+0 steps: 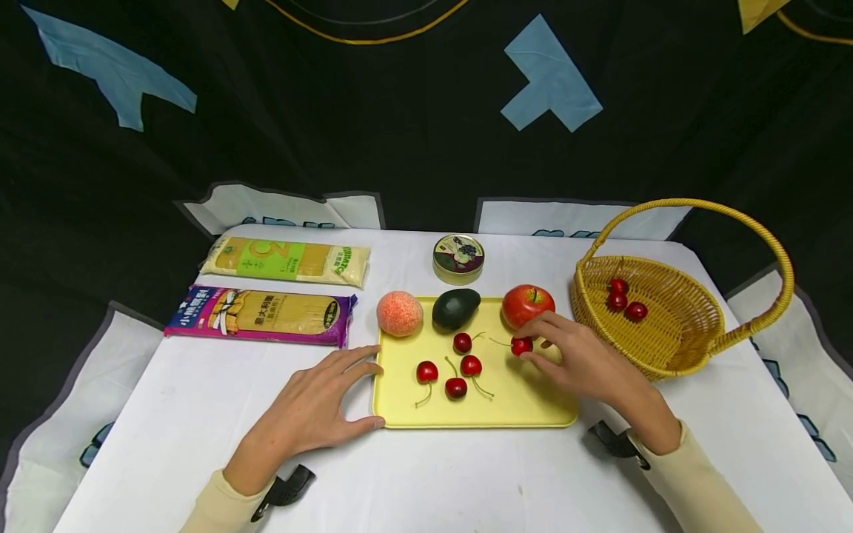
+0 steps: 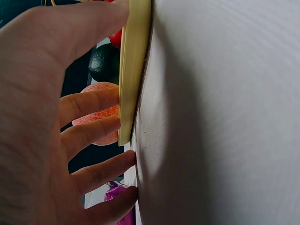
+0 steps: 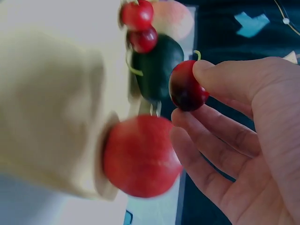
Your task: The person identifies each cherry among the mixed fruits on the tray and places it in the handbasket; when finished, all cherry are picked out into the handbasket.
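Note:
Between thumb and fingers my right hand pinches a cherry by its body, its thin stem pointing left in the head view. It is over the right part of a yellow tray, just in front of a red apple. My left hand has its fingers spread, with fingertips at the tray's left edge. Several cherries with stems lie in the middle of the tray. Behind them are a dark green avocado and a peach at the back left corner.
To the right stands a yellow wicker basket with a tall arched handle and three cherries inside. A round tin sits behind the tray. Two packs of noodles, one green-labelled and one purple, lie at the left.

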`<state>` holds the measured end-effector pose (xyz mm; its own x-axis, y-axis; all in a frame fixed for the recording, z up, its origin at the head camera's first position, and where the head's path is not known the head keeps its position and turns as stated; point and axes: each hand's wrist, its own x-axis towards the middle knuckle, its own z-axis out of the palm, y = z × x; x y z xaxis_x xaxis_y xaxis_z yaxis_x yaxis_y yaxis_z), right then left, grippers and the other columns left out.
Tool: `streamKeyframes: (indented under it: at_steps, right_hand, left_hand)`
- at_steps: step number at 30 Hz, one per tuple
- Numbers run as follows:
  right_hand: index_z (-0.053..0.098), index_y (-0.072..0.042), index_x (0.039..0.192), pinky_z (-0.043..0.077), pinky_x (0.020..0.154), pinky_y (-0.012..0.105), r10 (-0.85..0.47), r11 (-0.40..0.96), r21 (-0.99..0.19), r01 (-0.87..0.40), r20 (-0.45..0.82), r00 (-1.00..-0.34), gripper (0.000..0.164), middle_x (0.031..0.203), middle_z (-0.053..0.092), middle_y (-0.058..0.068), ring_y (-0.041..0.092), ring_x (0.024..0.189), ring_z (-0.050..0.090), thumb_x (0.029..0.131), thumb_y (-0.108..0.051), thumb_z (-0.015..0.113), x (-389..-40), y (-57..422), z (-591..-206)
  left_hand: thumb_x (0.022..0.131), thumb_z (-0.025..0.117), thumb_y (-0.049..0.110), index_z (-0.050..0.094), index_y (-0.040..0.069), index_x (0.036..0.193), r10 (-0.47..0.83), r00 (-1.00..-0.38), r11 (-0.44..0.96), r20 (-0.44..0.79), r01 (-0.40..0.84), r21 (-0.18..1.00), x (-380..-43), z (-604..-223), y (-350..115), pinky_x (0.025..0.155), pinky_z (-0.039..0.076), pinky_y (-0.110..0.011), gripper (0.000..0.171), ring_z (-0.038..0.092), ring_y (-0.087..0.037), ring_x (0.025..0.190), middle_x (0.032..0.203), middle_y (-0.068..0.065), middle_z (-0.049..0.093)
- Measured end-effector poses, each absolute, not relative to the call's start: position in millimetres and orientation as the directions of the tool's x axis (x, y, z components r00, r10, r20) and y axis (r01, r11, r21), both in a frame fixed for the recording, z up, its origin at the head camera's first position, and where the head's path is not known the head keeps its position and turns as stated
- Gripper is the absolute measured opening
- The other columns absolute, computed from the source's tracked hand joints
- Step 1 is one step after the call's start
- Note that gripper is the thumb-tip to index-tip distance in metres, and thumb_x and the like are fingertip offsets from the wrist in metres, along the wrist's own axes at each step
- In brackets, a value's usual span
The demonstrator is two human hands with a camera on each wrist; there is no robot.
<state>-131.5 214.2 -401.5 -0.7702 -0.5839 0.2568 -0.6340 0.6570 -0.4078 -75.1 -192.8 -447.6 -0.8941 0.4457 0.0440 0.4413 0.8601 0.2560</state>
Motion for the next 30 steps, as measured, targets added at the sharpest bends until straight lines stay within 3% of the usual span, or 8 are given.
streamKeyframes:
  at_steps: [6, 13, 17, 20, 24, 27, 30]
  right_hand:
    - [0.071, -0.010, 0.112, 0.060, 0.070, 0.038, -0.533, 0.666, -0.393, -0.634, 0.342, -0.773, 0.035, 0.108, 0.068, 0.004, 0.021, 0.088, 0.067, 0.080, -0.006, 0.085, -138.1, 234.0, -394.0]
    - [0.071, -0.015, 0.115, 0.060, 0.076, 0.040, -0.413, 0.757, -0.387, -0.526, 0.341, -0.845, 0.034, 0.110, 0.068, -0.001, 0.017, 0.091, 0.066, 0.084, -0.011, 0.083, -145.7, 262.5, -382.9]
    - [0.071, -0.012, 0.114, 0.057, 0.077, 0.022, -0.337, 0.784, -0.396, -0.479, 0.376, -0.863, 0.034, 0.108, 0.068, -0.001, 0.016, 0.090, 0.067, 0.083, -0.009, 0.084, -151.3, 279.4, -381.2]
    - [0.070, -0.011, 0.116, 0.049, 0.076, 0.007, -0.284, 0.799, -0.414, -0.437, 0.381, -0.880, 0.035, 0.108, 0.068, 0.003, 0.020, 0.089, 0.068, 0.083, -0.008, 0.083, -153.5, 290.8, -381.8]
    - [0.070, -0.010, 0.118, 0.053, 0.072, 0.019, -0.239, 0.832, -0.404, -0.381, 0.360, -0.902, 0.036, 0.111, 0.069, 0.008, 0.024, 0.086, 0.066, 0.085, -0.011, 0.082, -156.0, 304.4, -384.8]
    - [0.069, -0.008, 0.119, 0.057, 0.071, 0.040, -0.209, 0.853, -0.394, -0.343, 0.345, -0.915, 0.036, 0.113, 0.068, 0.012, 0.027, 0.086, 0.066, 0.086, -0.013, 0.082, -157.4, 314.3, -388.7]
    - [0.068, -0.005, 0.120, 0.058, 0.076, 0.052, -0.173, 0.861, -0.409, -0.302, 0.324, -0.930, 0.036, 0.114, 0.068, 0.017, 0.034, 0.091, 0.067, 0.087, -0.012, 0.080, -158.6, 322.9, -391.5]
  left_hand:
    - [0.076, 0.067, 0.078, 0.062, 0.036, 0.131, 0.440, -0.897, 0.862, 0.039, 0.434, 0.260, -73.0, -448.1, -192.4, 0.091, 0.051, -0.058, 0.069, 0.043, -0.023, 0.142, 0.159, 0.012, 0.039]
    - [0.076, 0.068, 0.077, 0.063, 0.035, 0.130, 0.440, -0.897, 0.860, 0.049, 0.436, 0.264, -73.6, -447.8, -191.5, 0.090, 0.052, -0.058, 0.068, 0.044, -0.023, 0.142, 0.159, 0.011, 0.040]
    - [0.076, 0.068, 0.077, 0.063, 0.036, 0.129, 0.442, -0.895, 0.861, 0.053, 0.441, 0.253, -75.4, -446.9, -191.9, 0.089, 0.052, -0.058, 0.068, 0.044, -0.023, 0.141, 0.159, 0.011, 0.040]
    - [0.076, 0.067, 0.078, 0.062, 0.036, 0.129, 0.443, -0.895, 0.863, 0.054, 0.442, 0.244, -76.0, -446.3, -192.5, 0.088, 0.052, -0.058, 0.068, 0.044, -0.023, 0.141, 0.159, 0.012, 0.039]
    - [0.076, 0.066, 0.079, 0.062, 0.037, 0.129, 0.444, -0.894, 0.863, 0.060, 0.445, 0.239, -75.9, -446.7, -193.2, 0.086, 0.052, -0.058, 0.067, 0.044, -0.024, 0.141, 0.159, 0.012, 0.039]
    - [0.076, 0.067, 0.078, 0.062, 0.037, 0.129, 0.444, -0.894, 0.862, 0.060, 0.444, 0.244, -75.5, -447.3, -193.0, 0.087, 0.052, -0.058, 0.067, 0.044, -0.024, 0.141, 0.159, 0.012, 0.039]
    - [0.076, 0.067, 0.078, 0.062, 0.036, 0.129, 0.440, -0.896, 0.863, 0.053, 0.439, 0.250, -74.9, -447.5, -192.4, 0.089, 0.052, -0.059, 0.068, 0.044, -0.024, 0.141, 0.158, 0.012, 0.040]
